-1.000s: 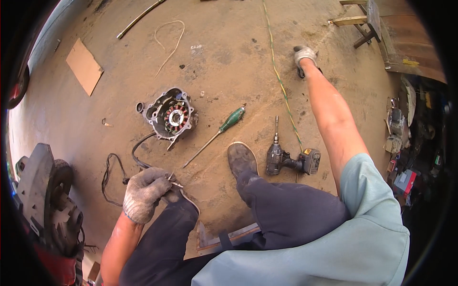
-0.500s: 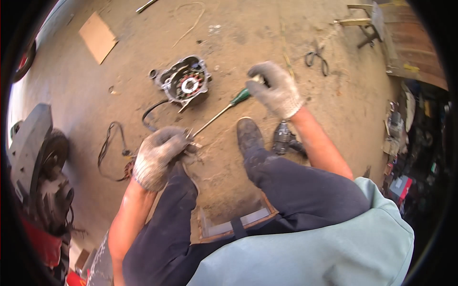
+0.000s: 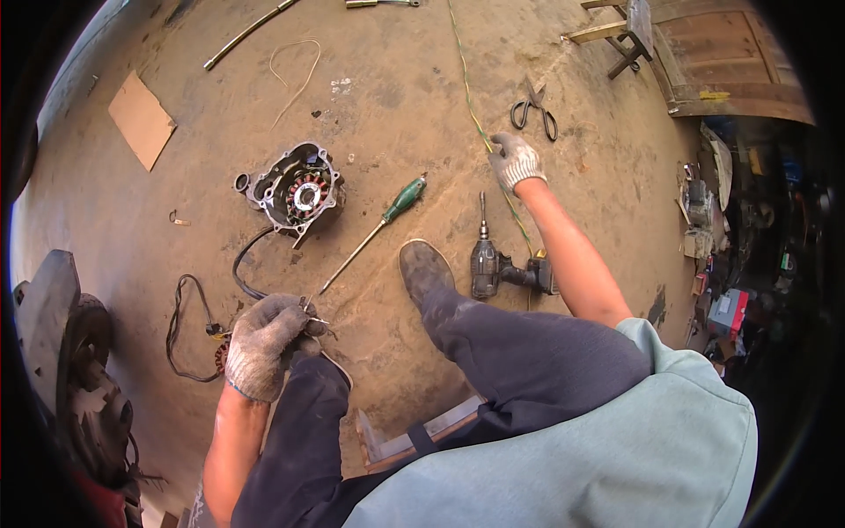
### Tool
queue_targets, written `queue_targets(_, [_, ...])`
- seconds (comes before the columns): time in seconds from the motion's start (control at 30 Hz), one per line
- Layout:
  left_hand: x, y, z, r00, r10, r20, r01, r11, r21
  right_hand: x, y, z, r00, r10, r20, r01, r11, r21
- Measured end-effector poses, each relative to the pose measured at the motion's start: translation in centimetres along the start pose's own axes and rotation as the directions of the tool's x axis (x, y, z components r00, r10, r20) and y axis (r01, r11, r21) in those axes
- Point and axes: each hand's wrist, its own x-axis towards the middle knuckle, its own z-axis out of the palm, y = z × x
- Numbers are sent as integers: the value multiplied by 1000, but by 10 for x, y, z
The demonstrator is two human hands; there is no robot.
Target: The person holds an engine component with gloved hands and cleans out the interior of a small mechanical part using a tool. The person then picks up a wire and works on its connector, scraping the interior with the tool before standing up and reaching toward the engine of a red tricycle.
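My left hand, in a dirty pale knit glove, is closed on the end of a black cable; thin stripped-looking ends stick out past the fingers. That cable comes from a metal engine cover with a copper-wound stator inside. A green-handled screwdriver lies on the floor, its tip close to my left fingers. My right hand, gloved too, has its fingers curled on a yellow-green twisted wire running along the floor. Scissors with black handles lie just beyond it.
A cordless drill lies right of my boot. Another wired stator is by my left hand. Cardboard and a metal bar lie farther off. A wooden stool stands far right; a wheeled machine is at left.
My right hand has let go of the screwdriver, now on the floor, and moved out to the yellow-green wire. My left hand still grips the cable end. The view has shifted.
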Motion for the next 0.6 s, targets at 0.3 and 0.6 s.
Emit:
queue_targets(0.3, [2, 4, 11, 999, -2, -49, 11, 985, 174, 76, -35, 43, 962, -71, 263, 172, 908, -382])
queue_targets(0.6, [0, -1, 4, 1000, 24, -16, -22, 995, 102, 76, 113, -34, 930, 358, -81, -313, 889, 334])
